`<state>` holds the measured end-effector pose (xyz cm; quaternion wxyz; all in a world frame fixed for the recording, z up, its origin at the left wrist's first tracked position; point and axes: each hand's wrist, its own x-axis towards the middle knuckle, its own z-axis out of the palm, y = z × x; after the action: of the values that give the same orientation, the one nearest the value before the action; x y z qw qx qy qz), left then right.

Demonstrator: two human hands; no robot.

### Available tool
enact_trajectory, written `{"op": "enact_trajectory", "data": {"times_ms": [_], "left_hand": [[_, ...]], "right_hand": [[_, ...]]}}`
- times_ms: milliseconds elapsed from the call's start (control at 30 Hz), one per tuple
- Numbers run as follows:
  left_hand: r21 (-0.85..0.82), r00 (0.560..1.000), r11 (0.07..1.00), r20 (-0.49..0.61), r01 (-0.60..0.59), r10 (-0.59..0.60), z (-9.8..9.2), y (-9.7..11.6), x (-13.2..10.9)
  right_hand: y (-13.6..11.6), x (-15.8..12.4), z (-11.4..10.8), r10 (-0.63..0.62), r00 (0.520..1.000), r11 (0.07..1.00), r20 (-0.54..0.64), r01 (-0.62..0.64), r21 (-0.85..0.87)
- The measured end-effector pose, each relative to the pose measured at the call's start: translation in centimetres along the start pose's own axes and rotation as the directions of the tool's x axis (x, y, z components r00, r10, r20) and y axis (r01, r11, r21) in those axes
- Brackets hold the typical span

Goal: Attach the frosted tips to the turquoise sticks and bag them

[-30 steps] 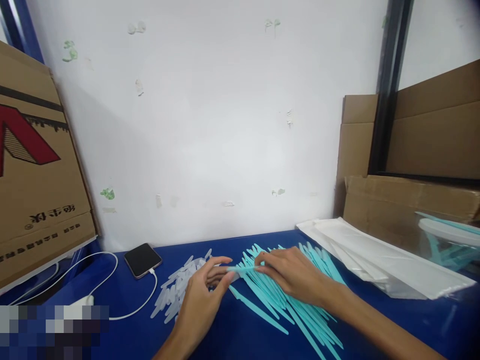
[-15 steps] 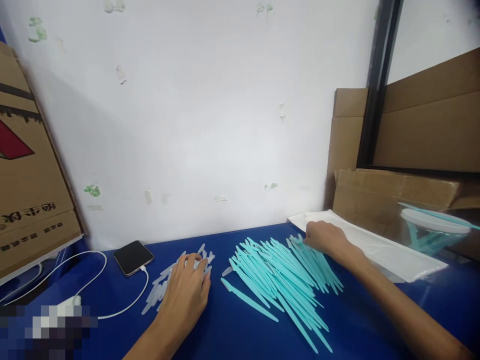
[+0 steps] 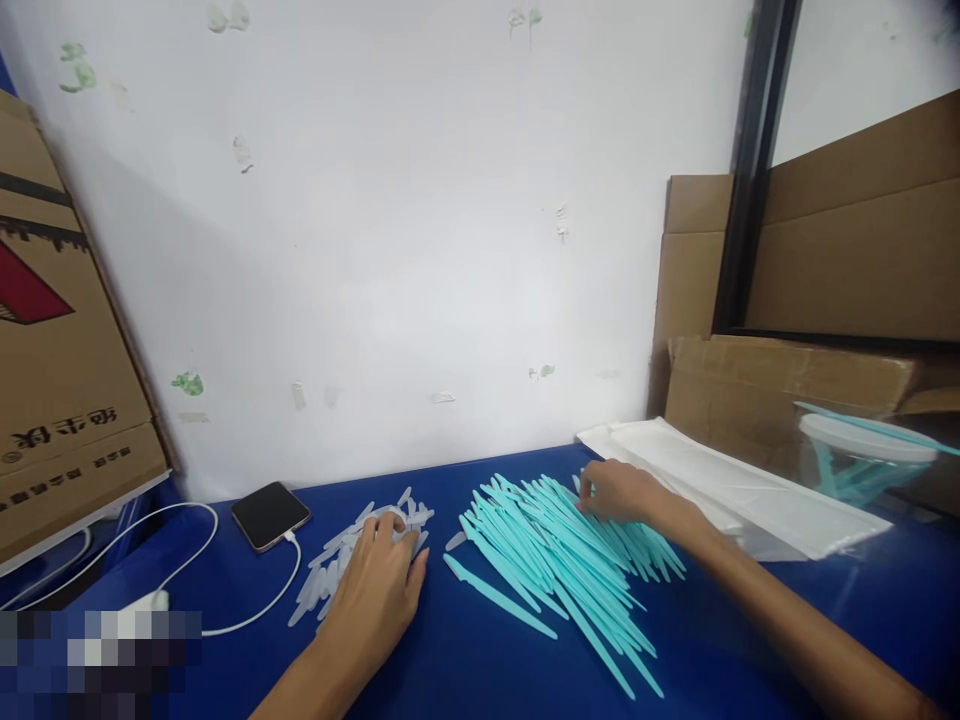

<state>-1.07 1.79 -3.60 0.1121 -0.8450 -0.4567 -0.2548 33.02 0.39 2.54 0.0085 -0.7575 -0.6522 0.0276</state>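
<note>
Left hand [image 3: 381, 575]: grip apart over pale pieces [image 3: 321, 582]; right hand [image 3: 622, 490] (at turquoise sticks [image 3: 532, 545]): can't tell.

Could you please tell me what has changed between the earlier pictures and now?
The hands have parted: the left hand went left to the clear pieces, the right hand went right to the turquoise sticks, then slightly back left. The stick held between them is no longer there. The phone and the lone stick in front stayed.

Smooth plastic sticks [image 3: 541, 545], frosted plastic pieces [image 3: 327, 578], glossy phone screen [image 3: 271, 515], matt cardboard box [image 3: 67, 370]
</note>
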Motion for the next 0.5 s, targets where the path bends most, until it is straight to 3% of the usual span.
{"op": "enact_trajectory", "data": {"times_ms": [167, 500], "left_hand": [[-0.029, 0.999, 0.999, -0.026, -0.024, 0.023, 0.51, -0.02, -0.08], [-0.033, 0.998, 0.999, 0.041, -0.041, 0.042, 0.67, -0.49, 0.28]], "right_hand": [[-0.32, 0.1, 0.71, 0.01, 1.0, 0.999, -0.019, -0.01, -0.036], [-0.68, -0.31, 0.82, -0.071, 0.997, 0.993, -0.028, 0.067, -0.1]]}}
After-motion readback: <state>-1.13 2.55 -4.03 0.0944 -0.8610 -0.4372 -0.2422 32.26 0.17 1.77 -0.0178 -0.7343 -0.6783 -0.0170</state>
